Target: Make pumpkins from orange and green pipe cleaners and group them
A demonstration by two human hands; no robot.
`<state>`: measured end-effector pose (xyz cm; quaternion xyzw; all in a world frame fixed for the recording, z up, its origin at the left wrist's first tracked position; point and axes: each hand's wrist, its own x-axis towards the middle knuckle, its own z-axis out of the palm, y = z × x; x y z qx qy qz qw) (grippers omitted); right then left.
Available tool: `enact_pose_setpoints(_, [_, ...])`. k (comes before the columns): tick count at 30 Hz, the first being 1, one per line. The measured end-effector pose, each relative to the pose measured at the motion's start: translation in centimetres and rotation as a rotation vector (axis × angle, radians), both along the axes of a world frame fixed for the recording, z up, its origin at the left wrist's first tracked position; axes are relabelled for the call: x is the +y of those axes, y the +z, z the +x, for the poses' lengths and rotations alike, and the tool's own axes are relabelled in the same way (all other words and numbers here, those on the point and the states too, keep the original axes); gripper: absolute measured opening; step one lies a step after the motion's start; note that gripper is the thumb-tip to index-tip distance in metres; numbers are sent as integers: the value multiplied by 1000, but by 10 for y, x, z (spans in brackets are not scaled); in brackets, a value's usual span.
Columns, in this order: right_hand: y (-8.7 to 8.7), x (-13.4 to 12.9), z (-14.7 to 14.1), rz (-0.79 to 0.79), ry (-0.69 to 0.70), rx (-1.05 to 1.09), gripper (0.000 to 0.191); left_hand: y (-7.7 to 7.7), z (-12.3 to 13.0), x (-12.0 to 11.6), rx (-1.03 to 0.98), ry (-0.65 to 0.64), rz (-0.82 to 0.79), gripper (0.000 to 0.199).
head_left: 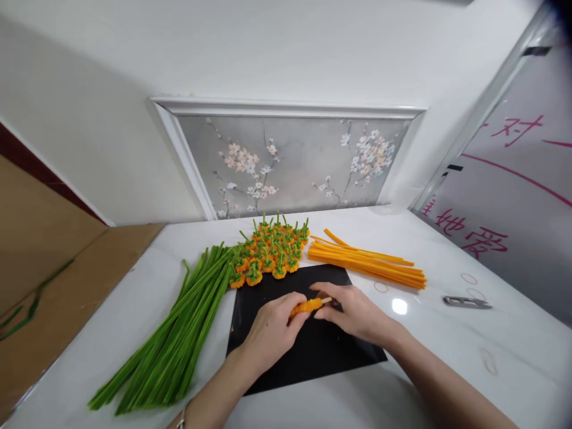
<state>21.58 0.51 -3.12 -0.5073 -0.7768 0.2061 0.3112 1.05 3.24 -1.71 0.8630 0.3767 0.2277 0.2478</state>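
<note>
Over the black mat (313, 351), my left hand (277, 322) pinches an orange pipe cleaner (306, 307) that is wound in a coil around a thin pale stick (327, 300). My right hand (353, 310) is curled around the other end of this stick, with thumb and forefinger on either side of it. The stick's far end is hidden inside the right hand. Just beyond the mat stand several small orange pipe-cleaner pieces with green tops and stems (272, 250).
Long green pipe cleaners (179, 333) lie left of the mat, and straight orange ones (366, 262) lie behind it to the right. Farther right are a metal clipper-like tool (467, 302) and thin bands (381, 287). Cardboard (80, 310) borders the white table's left side.
</note>
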Motion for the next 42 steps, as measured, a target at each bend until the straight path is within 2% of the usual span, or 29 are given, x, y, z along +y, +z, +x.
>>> enact_pose_setpoints(2, [5, 1, 4, 14, 14, -16, 16, 2, 1, 1, 44, 4, -7, 13])
enact_pose_setpoints(6, [9, 0, 1, 22, 17, -81, 20, 7, 7, 2, 85, -31, -48, 24])
enact_pose_setpoints(10, [10, -1, -2, -7, 63, -49, 23, 12, 11, 1, 123, -79, -27, 11])
enact_pose_setpoints(16, [8, 0, 2, 157, 101, -28, 21, 14, 4, -2, 120, -85, -85, 12])
enact_pose_setpoints(22, [7, -1, -4, 9, 130, -90, 21, 13, 1, -6, 157, -77, -99, 16])
enact_pose_setpoints(24, [6, -2, -6, 73, 151, -145, 21, 11, 1, -7, 182, -100, -84, 9])
enact_pose_setpoints(26, [4, -4, -6, 232, 143, -246, 26, 10, 0, -7, 179, -116, -101, 8])
enact_pose_setpoints(29, [0, -8, -5, 475, 117, -385, 31, 7, -2, -7, 112, -139, -225, 18])
enact_pose_setpoints(31, [-1, -11, -4, 534, 122, -385, 28, 7, -4, -8, 80, -156, -320, 22])
enact_pose_setpoints(34, [1, -16, -3, 409, 91, -269, 19, 9, -7, -10, 54, -150, -317, 15])
enact_pose_setpoints(37, [9, -20, -4, 109, 74, -96, 18, 11, -7, -14, 79, -130, -224, 12])
enact_pose_setpoints(39, [13, -21, -7, -26, 79, -52, 21, 10, -7, -15, 126, -141, -186, 13])
enact_pose_setpoints(42, [12, -21, -15, -56, 65, -77, 25, 6, -7, -16, 165, -149, -140, 19])
